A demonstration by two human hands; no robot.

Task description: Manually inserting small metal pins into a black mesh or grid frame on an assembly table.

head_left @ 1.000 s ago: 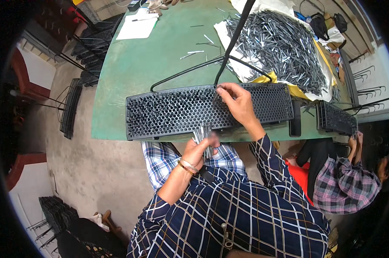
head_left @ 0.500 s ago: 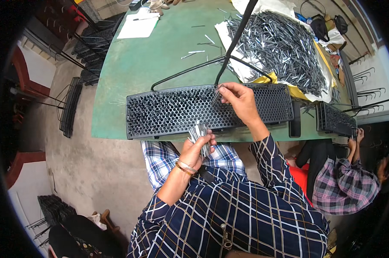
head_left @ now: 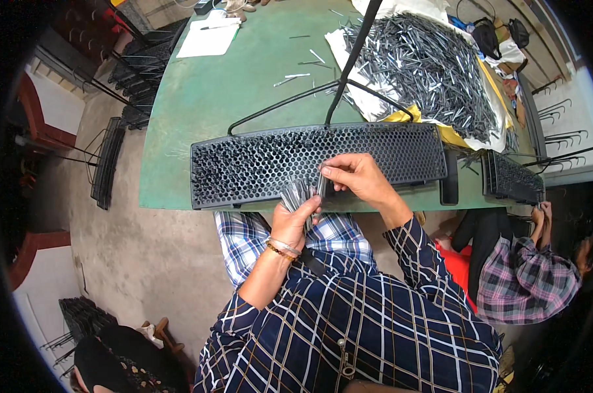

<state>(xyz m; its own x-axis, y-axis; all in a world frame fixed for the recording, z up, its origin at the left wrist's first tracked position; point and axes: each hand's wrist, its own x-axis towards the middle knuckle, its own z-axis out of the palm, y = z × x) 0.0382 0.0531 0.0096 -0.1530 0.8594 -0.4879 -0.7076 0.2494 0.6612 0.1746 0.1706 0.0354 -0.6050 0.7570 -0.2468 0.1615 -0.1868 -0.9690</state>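
Head camera view: a green tabletop [head_left: 198, 98], scuffed and dusty with its edges bowed by the lens, spreads before the seated person. Along its near edge lies the black perforated panel [head_left: 257, 170], its left part filled with dark pieces and its right part showing plain holes; a bent black rod frame [head_left: 274, 108] rises behind it. Left hand [head_left: 290, 223] is curled round a fanned bundle of thin metal strips [head_left: 295, 195] at the panel's front edge. Right hand [head_left: 365, 180] pinches dark strip stock [head_left: 323, 183] between thumb and forefinger just beside that bundle, over the panel; how many pieces, I cannot tell.

Farther back on the right, a large heap of strips [head_left: 427, 72] rests on white and yellow sacking [head_left: 455, 135]. A few loose strips [head_left: 292, 77] lie near it, and white paper [head_left: 208, 40] with a pen [head_left: 221, 27] sits at far left. At the table's right end, a co-worker in a plaid shirt [head_left: 529, 285] has both hands at a smaller-looking panel [head_left: 511, 177]. Stained grey concrete floor [head_left: 132, 255] runs leftward past stacked dark panels [head_left: 129, 85]; hooks [head_left: 565, 139] line the right wall.
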